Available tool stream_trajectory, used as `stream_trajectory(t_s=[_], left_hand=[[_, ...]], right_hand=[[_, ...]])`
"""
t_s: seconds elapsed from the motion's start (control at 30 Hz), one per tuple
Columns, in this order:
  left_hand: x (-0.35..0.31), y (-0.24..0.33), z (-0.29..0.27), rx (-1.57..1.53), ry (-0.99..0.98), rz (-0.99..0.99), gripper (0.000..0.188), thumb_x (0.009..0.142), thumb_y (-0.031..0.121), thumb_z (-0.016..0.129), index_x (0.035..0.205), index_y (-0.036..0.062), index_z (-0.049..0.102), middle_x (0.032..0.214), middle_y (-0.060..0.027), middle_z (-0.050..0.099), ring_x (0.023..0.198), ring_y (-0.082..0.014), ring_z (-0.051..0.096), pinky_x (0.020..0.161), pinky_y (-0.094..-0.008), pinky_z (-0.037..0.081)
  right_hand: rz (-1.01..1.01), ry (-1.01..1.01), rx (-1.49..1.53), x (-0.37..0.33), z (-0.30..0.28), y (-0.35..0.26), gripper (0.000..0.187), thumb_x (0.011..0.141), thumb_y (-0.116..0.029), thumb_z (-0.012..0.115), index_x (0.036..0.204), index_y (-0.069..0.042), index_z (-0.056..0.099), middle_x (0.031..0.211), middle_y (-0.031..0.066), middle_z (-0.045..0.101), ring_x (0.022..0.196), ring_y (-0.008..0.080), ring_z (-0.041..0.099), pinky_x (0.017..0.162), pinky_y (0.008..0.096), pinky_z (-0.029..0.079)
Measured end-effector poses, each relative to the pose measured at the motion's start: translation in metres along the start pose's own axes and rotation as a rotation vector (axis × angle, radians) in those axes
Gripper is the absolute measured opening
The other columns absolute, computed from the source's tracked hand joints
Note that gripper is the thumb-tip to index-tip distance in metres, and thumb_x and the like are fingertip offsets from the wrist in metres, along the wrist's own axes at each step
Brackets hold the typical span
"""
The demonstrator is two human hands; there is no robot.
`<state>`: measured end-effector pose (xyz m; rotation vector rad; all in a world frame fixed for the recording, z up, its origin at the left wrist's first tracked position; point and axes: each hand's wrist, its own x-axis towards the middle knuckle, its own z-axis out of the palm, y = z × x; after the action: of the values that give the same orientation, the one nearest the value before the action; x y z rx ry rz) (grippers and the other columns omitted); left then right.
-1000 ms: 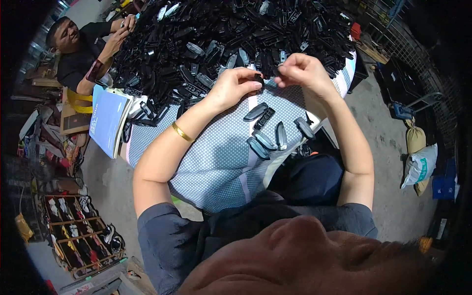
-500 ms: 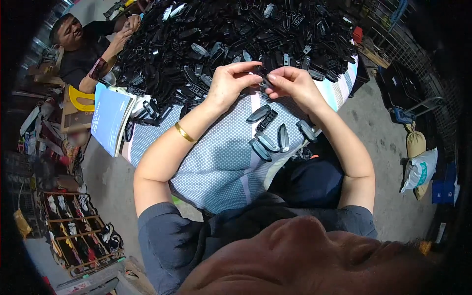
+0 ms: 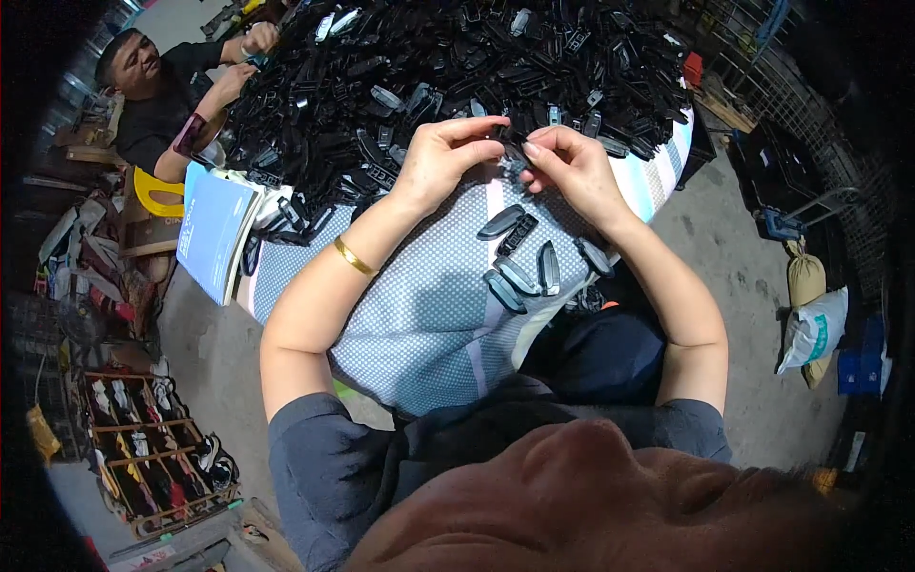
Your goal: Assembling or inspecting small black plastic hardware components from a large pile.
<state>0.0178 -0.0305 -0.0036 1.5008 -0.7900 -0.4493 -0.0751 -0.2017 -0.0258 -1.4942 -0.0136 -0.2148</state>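
Note:
My left hand [image 3: 440, 167] and my right hand [image 3: 574, 173] meet over the near edge of the pile. Both pinch a small black plastic piece [image 3: 513, 151] between thumb and fingers; its exact shape is partly covered by my fingertips. Just below, on the dotted cloth [image 3: 410, 286], lie several long oval casings, among them a dark grey shell [image 3: 500, 222], a black slotted piece [image 3: 518, 234] and a glossy shell [image 3: 550, 269]. One more casing [image 3: 594, 256] rests by the cloth's right edge, under my right wrist.
A large heap of black plastic parts [image 3: 334, 124] covers the table's far side. At the left corner lies a blue-covered book [image 3: 214, 229]. A co-worker [image 3: 157, 105] sits far left, hands at the heap. Sacks [image 3: 815, 329] stand on the floor at right.
My right hand has shifted slightly right and turned a little, while my left stays nearly in place. The co-worker's hands have moved apart.

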Motion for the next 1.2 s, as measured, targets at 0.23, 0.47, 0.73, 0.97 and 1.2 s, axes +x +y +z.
stream_trajectory(t_s=[0.23,0.47,0.73,0.97,1.2], left_hand=[[-0.001,-0.003,0.002,0.033,-0.006,-0.033,0.034,0.083,0.004,0.059,0.116,-0.0016,0.056,0.094,-0.0078,0.065,0.081,-0.0116,0.061,0.076,-0.0236,0.049],[-0.001,-0.007,0.013,-0.213,0.088,0.021,0.031,0.085,0.008,0.058,0.115,-0.0011,0.058,0.096,-0.0053,0.064,0.082,-0.0082,0.058,0.075,-0.0214,0.047],[-0.003,-0.006,0.005,-0.24,-0.07,0.002,0.026,0.087,0.008,0.055,0.111,-0.0019,0.059,0.103,-0.0102,0.063,0.091,-0.0144,0.059,0.083,-0.025,0.046],[0.001,-0.003,0.008,-0.079,-0.121,-0.037,0.028,0.088,0.01,0.054,0.113,-0.0009,0.058,0.104,-0.0099,0.063,0.095,-0.0153,0.058,0.085,-0.0273,0.046],[0.033,-0.008,0.001,0.603,-0.13,0.259,0.031,0.08,0.005,0.056,0.112,0.005,0.059,0.117,-0.0102,0.055,0.099,-0.02,0.055,0.087,-0.0296,0.044]], right_hand=[[-0.128,0.045,-0.141,0.001,0.005,0.001,0.012,0.087,-0.007,0.057,0.091,0.005,0.057,0.102,0.0082,0.054,0.068,0.0109,0.06,0.055,0.0205,0.051],[-0.3,0.155,-0.515,0.003,0.011,0.006,0.016,0.082,-0.01,0.064,0.09,0.003,0.059,0.098,0.0068,0.056,0.065,0.0091,0.057,0.059,0.0215,0.049],[-0.426,-0.002,-0.753,-0.001,0.01,-0.004,0.027,0.08,-0.022,0.066,0.092,0.003,0.064,0.072,0.0112,0.064,0.06,0.0133,0.058,0.056,0.0274,0.045],[-0.19,-0.197,-0.716,0.004,-0.013,-0.005,0.027,0.079,-0.019,0.066,0.093,0.003,0.063,0.084,0.0137,0.064,0.074,0.0199,0.061,0.065,0.0295,0.047],[-0.318,-0.531,-0.582,-0.009,-0.014,0.002,0.038,0.077,-0.012,0.057,0.114,-0.004,0.058,0.098,0.0141,0.059,0.094,0.0286,0.054,0.087,0.0372,0.042]])
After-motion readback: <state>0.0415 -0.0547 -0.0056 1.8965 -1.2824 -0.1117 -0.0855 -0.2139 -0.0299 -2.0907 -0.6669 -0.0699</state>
